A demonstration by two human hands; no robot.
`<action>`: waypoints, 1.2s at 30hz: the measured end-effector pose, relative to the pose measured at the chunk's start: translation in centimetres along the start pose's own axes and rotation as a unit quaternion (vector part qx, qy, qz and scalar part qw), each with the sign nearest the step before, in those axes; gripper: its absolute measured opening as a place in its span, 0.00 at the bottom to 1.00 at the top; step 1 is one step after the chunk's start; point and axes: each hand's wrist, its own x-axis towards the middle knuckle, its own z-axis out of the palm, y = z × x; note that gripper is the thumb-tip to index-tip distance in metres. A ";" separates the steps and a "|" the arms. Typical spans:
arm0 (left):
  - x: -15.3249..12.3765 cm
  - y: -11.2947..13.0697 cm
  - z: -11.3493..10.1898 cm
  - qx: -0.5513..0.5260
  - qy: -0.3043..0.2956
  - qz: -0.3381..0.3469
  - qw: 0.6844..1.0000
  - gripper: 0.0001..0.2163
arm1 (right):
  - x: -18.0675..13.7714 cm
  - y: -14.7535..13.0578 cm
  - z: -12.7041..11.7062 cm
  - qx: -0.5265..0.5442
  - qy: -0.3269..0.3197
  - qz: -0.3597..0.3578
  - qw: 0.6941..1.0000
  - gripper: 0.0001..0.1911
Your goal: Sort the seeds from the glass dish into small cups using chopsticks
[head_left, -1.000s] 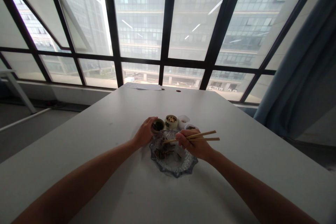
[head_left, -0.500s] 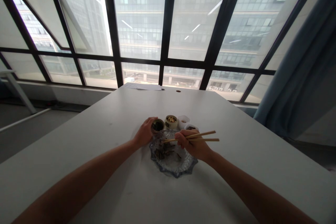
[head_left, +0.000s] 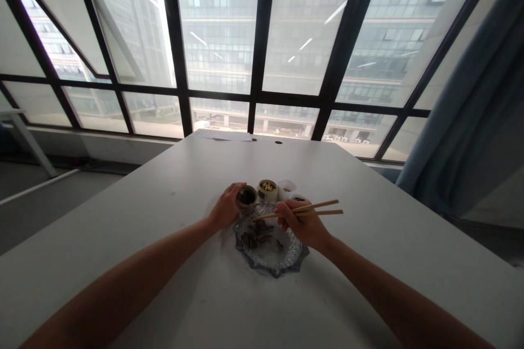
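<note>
A scalloped glass dish (head_left: 282, 262) with dark bits of food in it lies on the white table (head_left: 164, 229) in front of me. My left hand (head_left: 226, 208) is curled round a small brown bowl (head_left: 247, 196) of dark food at the dish's far left rim. My right hand (head_left: 302, 224) grips a pair of wooden chopsticks (head_left: 315, 209) over the dish, their tips pointing left toward the dark food.
Behind the dish stand a cream cup of nuts (head_left: 267, 190), a white square cup (head_left: 286, 188) and another small bowl (head_left: 298, 198). Papers (head_left: 223, 134) lie at the table's far edge. Large windows rise beyond; a blue curtain (head_left: 470, 109) hangs at the right.
My right hand with the chopsticks has lifted slightly and shifted a little right. The left hand stays on the brown bowl.
</note>
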 end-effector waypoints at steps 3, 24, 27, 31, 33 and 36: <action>0.0 -0.2 0.1 0.002 0.000 0.002 1.000 0.30 | 0.1 -0.2 -0.3 0.014 0.024 0.013 1.000 0.28; 0.0 -0.1 0.1 0.000 0.000 -0.001 1.000 0.31 | 0.0 -1.4 -1.1 -0.091 -0.056 -0.091 0.990 0.28; 0.0 -0.3 0.2 0.000 0.001 0.003 1.000 0.30 | 0.0 -1.3 -1.3 -0.061 -0.051 -0.064 0.995 0.28; 0.0 -0.2 0.2 0.002 0.002 0.003 1.000 0.31 | 0.1 -1.4 -1.6 -0.074 -0.092 -0.073 0.990 0.28; 0.0 -0.2 0.2 0.002 0.001 0.000 1.000 0.30 | 0.2 -1.6 -1.7 -0.085 -0.104 -0.084 0.987 0.27; 0.0 -0.1 0.1 0.001 -0.002 -0.001 1.000 0.30 | 0.2 -1.7 -1.7 -0.083 -0.104 -0.081 0.988 0.27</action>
